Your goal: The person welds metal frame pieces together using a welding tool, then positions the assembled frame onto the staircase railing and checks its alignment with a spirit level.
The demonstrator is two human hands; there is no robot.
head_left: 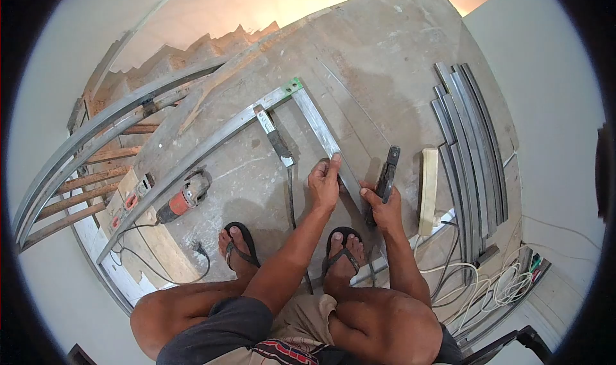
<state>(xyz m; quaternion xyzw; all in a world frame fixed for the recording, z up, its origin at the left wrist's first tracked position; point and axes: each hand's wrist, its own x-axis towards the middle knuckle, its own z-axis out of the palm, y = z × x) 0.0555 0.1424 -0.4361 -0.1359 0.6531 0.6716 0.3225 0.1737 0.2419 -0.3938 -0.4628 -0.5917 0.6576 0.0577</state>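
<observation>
My left hand (pixel 324 185) is closed on the flat metal bar (pixel 319 122), its thumb on top near the bar's middle. That bar meets a long metal bar (pixel 212 140) at a corner with a green piece (pixel 292 87). In my right hand (pixel 385 206) is a black electrode holder (pixel 387 174), and its fingers also lie near the bar's edge. From the holder's tip a thin rod (pixel 354 100) extends up and left. A metal clamp with a black-wrapped handle (pixel 274 137) and a cable rests on the floor inside the corner.
An orange angle grinder (pixel 181 201) and a red-and-grey level (pixel 131 201) lie at the left, by a curved metal railing (pixel 115 124). Stacked metal tubes (pixel 471 147), a cream power strip (pixel 428 192) and coiled cables (pixel 507 285) are at the right.
</observation>
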